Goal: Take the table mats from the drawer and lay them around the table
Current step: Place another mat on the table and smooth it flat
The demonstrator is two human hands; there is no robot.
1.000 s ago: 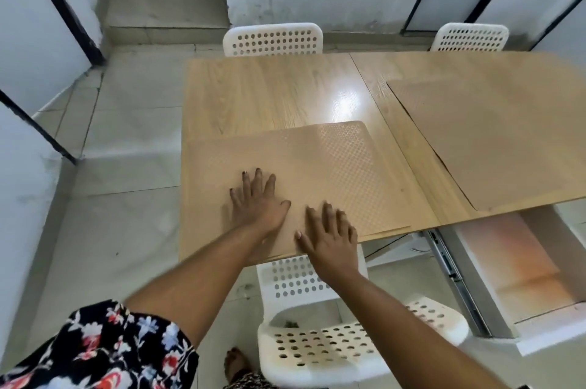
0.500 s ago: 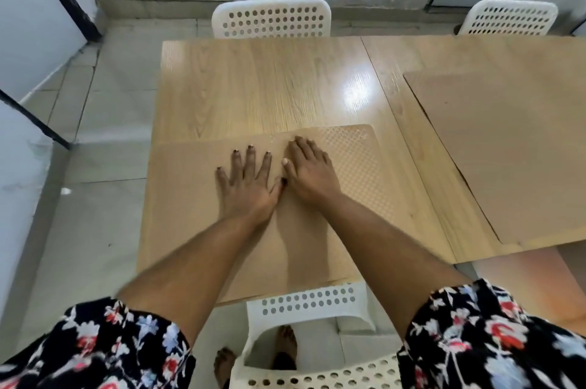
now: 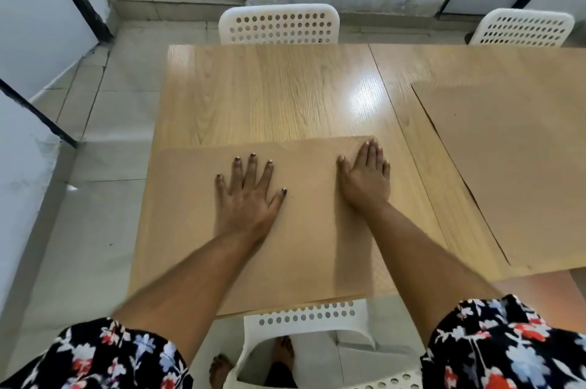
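A tan table mat (image 3: 304,230) lies flat on the near left part of the wooden table (image 3: 269,93). My left hand (image 3: 247,195) rests palm down on the mat's middle, fingers spread. Flat on the same mat near its far right corner lies my right hand (image 3: 364,179), fingers together. A second tan mat (image 3: 513,160) lies on the table's right part, apart from both hands. The drawer is mostly out of view; only an orange-lit patch (image 3: 545,296) shows under the table edge at the right.
Two white perforated chairs (image 3: 279,24) (image 3: 523,28) stand at the table's far side. A third white chair (image 3: 314,325) is tucked under the near edge in front of me. Grey tiled floor (image 3: 95,198) lies to the left, walls beyond.
My hands were side by side on the mat's middle; the right hand has slid to the mat's far right corner and the left has stayed near the middle. The view has moved closer over the table.
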